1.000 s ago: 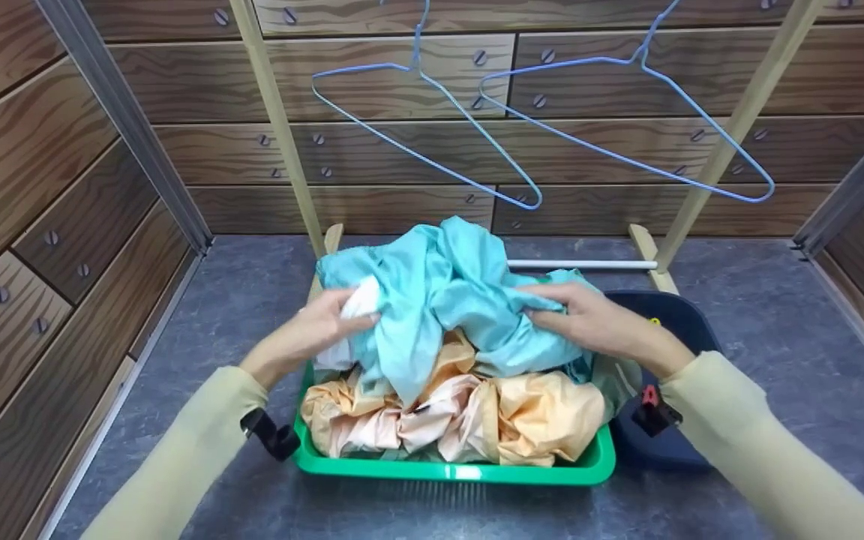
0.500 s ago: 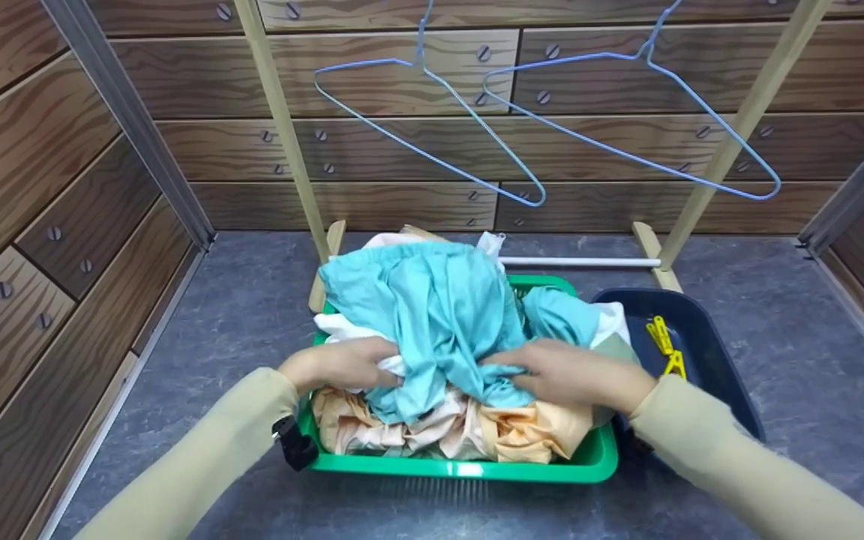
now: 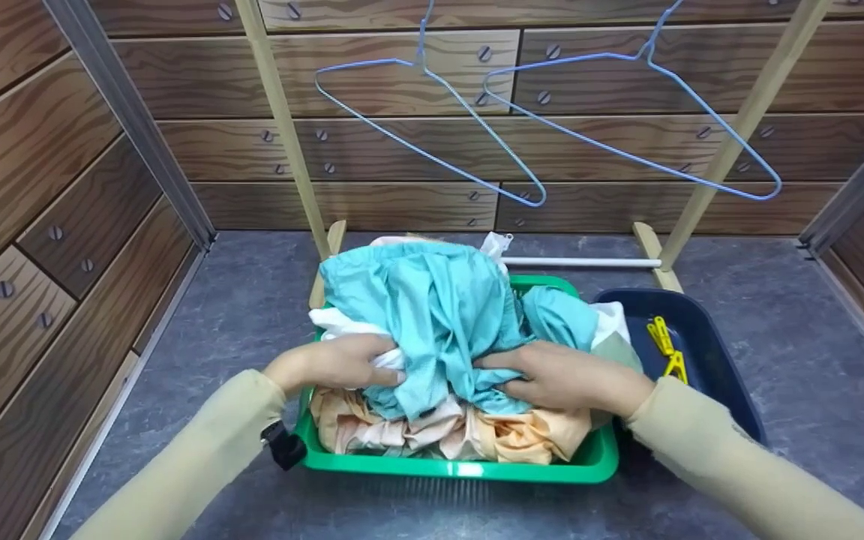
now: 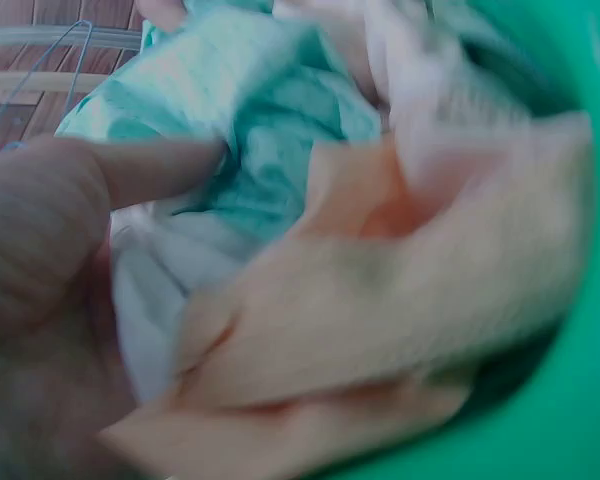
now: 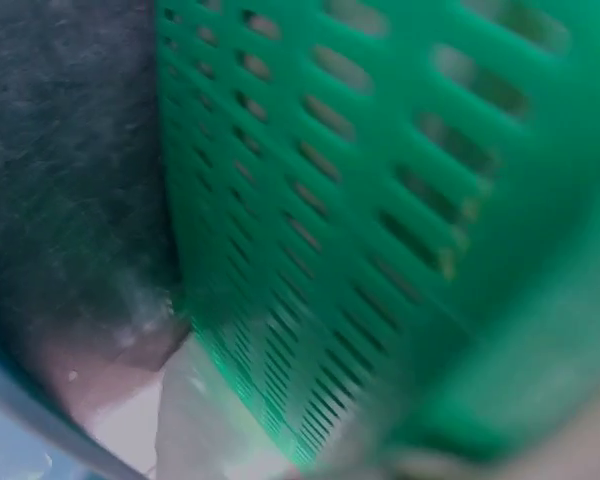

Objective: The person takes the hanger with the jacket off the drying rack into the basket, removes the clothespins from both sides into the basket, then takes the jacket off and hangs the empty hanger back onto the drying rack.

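A crumpled turquoise garment (image 3: 439,300) lies on top of the heaped clothes in a green basket (image 3: 379,465). My left hand (image 3: 340,361) grips its left side, near a bunched white cloth (image 3: 346,326); the left wrist view has the thumb (image 4: 160,168) pressed into the turquoise fabric. On the other side my right hand (image 3: 563,376) holds a fold of the same garment, its fingertips partly hidden in it. Peach cloth (image 3: 526,431) and pale pink cloth (image 3: 447,427) fill the basket's near side. The right wrist view shows the slotted basket wall (image 5: 280,200), not the hand.
Two blue wire hangers (image 3: 432,154) (image 3: 627,154) hang over the basket from a wooden rack, whose white bottom bar (image 3: 582,262) runs behind it. To the right stands a dark blue tub (image 3: 724,382) with yellow clothespins (image 3: 659,336). Wood-patterned walls (image 3: 394,146) enclose the floor.
The turquoise garment, raised and bunched a second ago, has come down and spread over the pile. Both hands have lowered toward me and drawn inward, uncovering the clothespins; over the last half second they barely shift.
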`<action>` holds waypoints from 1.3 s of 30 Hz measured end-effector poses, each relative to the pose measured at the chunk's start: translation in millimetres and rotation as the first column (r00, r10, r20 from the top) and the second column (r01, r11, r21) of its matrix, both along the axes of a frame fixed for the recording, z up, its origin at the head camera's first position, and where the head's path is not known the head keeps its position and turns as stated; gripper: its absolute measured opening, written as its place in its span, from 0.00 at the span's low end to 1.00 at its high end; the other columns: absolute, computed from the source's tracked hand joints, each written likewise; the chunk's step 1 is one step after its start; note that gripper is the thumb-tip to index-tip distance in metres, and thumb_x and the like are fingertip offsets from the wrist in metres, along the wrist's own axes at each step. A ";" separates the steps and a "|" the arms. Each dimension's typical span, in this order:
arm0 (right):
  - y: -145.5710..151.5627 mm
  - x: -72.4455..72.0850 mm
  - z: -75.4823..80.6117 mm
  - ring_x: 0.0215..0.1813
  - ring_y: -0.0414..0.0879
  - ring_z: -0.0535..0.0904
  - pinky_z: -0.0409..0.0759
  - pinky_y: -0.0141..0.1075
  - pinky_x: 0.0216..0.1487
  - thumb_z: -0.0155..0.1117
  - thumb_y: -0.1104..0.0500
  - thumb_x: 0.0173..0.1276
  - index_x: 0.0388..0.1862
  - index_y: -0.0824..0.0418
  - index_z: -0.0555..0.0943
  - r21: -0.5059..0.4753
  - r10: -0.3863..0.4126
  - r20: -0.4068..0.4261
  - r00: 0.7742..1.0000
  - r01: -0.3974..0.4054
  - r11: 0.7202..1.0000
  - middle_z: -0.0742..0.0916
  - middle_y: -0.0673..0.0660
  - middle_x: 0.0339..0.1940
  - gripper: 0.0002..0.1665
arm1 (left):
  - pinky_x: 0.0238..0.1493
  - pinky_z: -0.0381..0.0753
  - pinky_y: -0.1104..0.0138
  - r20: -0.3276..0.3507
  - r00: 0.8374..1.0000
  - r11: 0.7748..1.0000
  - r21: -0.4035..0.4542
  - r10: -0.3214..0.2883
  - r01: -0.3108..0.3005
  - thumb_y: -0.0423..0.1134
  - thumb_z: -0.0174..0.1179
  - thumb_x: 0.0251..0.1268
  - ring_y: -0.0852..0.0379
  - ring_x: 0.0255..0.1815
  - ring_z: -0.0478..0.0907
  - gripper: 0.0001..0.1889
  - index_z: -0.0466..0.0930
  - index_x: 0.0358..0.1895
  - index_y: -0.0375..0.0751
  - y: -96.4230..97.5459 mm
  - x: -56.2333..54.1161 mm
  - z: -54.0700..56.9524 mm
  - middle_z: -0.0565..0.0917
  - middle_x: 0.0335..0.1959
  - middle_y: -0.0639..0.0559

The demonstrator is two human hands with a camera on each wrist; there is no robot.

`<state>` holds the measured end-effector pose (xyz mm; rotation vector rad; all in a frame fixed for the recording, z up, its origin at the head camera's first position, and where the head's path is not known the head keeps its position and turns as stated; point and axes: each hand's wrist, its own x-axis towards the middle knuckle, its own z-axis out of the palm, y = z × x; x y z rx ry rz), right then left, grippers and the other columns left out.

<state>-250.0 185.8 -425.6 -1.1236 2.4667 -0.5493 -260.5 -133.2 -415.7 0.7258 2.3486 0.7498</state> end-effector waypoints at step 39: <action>-30.3 -108.1 35.3 0.78 0.55 0.49 0.50 0.54 0.73 0.51 0.49 0.76 0.81 0.49 0.49 -0.172 -0.301 0.383 0.874 0.387 0.906 0.55 0.56 0.80 0.40 | 0.60 0.63 0.58 0.034 0.936 0.918 0.186 0.350 -0.350 0.40 0.54 0.70 0.50 0.58 0.69 0.21 0.73 0.64 0.46 -46.4 -112.5 -7.1 0.75 0.58 0.48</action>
